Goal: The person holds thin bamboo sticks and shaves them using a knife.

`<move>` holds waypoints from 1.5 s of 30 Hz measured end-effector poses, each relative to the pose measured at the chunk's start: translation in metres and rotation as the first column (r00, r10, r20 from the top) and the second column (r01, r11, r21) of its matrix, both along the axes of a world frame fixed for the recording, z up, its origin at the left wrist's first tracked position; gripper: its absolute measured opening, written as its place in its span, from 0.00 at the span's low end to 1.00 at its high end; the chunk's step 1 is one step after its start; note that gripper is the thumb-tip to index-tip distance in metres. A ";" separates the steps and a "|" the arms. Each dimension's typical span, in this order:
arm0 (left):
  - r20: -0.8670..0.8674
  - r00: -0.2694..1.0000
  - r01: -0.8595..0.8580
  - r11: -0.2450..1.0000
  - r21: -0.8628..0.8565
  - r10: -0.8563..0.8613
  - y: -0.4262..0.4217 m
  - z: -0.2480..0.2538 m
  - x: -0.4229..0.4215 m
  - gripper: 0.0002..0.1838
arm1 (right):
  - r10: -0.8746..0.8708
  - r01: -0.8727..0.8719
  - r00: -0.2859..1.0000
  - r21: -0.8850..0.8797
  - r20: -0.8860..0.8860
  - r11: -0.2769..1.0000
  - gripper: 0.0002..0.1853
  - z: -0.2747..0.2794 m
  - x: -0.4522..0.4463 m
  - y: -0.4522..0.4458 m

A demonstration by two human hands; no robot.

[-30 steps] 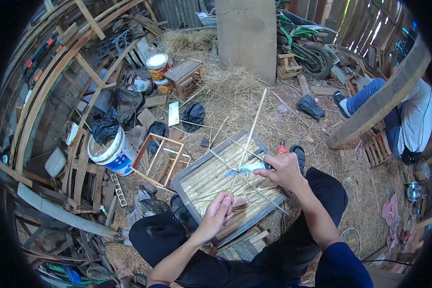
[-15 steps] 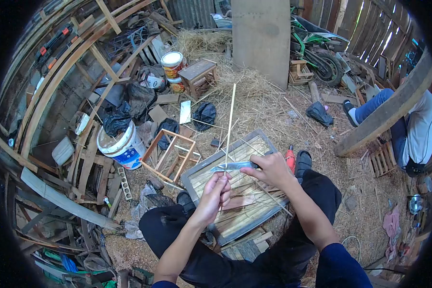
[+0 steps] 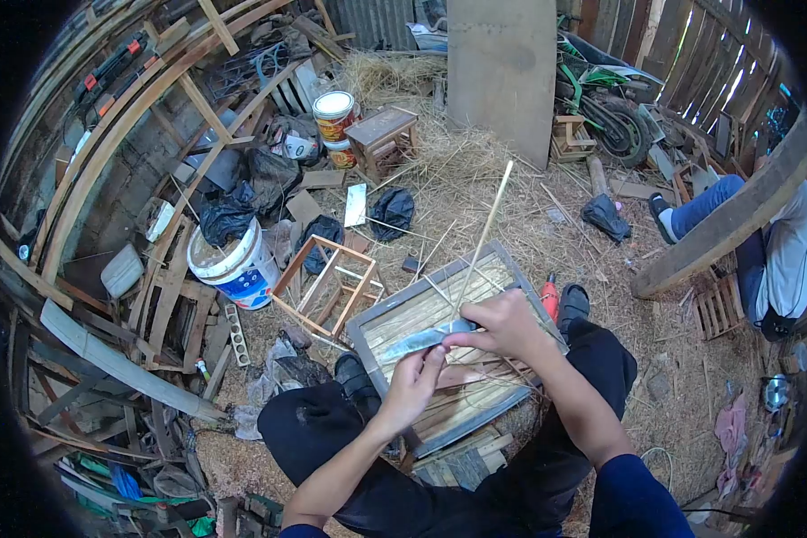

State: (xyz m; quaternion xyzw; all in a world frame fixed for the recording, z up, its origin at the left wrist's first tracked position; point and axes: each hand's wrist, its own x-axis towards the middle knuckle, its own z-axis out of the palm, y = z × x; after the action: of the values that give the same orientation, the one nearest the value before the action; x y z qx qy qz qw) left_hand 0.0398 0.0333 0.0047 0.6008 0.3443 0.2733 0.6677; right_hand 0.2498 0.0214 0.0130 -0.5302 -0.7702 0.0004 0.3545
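My right hand [image 3: 507,330] is closed round the handle of a knife [image 3: 419,342], its broad blade pointing left. A long, thin wooden stick [image 3: 488,229] rises up and to the right from behind the blade. My left hand [image 3: 411,390] is closed just below the blade, pinching the stick's lower end, which is partly hidden by the knife and fingers. Under both hands lies a framed panel of pale slats [image 3: 389,316] between my knees, with several thin strips on it.
A small wooden frame [image 3: 354,297] and a white bucket [image 3: 220,274] stand left. A red-handled tool [image 3: 550,299] lies by my right foot. Behind are a stool [image 3: 381,133], stacked paint pails [image 3: 334,105] and a motorbike [image 3: 617,125]. Another person [image 3: 785,247] sits right, behind a slanted post [image 3: 726,220].
The stick has tilted to the right. The knife blade has swung from nearly level to angled down-left, its tip lower. My hands have shifted slightly, and the view has turned a little.
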 end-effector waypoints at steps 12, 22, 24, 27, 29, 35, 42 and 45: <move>0.018 0.997 0.072 0.976 -0.204 -0.070 -0.014 0.012 0.001 0.15 | -0.175 0.160 0.964 0.088 0.200 0.983 0.33 0.002 0.043 -0.021; 0.018 0.995 0.101 0.973 -0.206 -0.100 -0.012 0.010 -0.004 0.14 | -0.341 0.330 0.924 0.091 0.170 0.940 0.31 -0.003 0.078 -0.031; 0.021 0.993 0.116 0.969 -0.216 -0.114 -0.009 0.004 -0.006 0.14 | -0.336 0.330 0.922 0.064 0.194 0.942 0.31 -0.007 0.076 -0.034; 0.007 0.988 0.144 0.899 -0.413 -0.155 0.000 0.005 -0.011 0.12 | -0.302 0.308 0.935 -0.005 0.184 0.951 0.31 -0.012 0.064 -0.040; 0.035 0.996 0.094 0.923 -0.372 -0.087 -0.003 0.008 -0.004 0.12 | -0.262 0.279 0.948 -0.077 0.178 0.957 0.29 -0.010 0.055 -0.044; 0.121 0.992 0.069 0.949 -0.309 -0.033 0.010 0.013 0.002 0.14 | -0.219 0.229 0.970 -0.093 0.104 0.969 0.27 -0.005 0.037 -0.031; 0.156 0.986 -0.004 0.943 -0.332 0.059 0.020 0.020 0.003 0.14 | -0.186 0.185 0.982 -0.147 0.007 0.972 0.27 0.007 0.019 -0.019; 0.128 0.989 -0.027 0.942 -0.335 0.074 0.023 0.023 -0.001 0.14 | -0.168 0.170 0.985 -0.145 0.028 0.975 0.27 0.007 0.018 -0.014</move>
State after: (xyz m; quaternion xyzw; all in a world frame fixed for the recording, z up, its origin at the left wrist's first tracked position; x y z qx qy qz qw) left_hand 0.0388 0.0566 0.0279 0.4504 0.3535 0.2694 0.7744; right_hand 0.2679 0.0074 0.0197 -0.6183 -0.7230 0.0230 0.3074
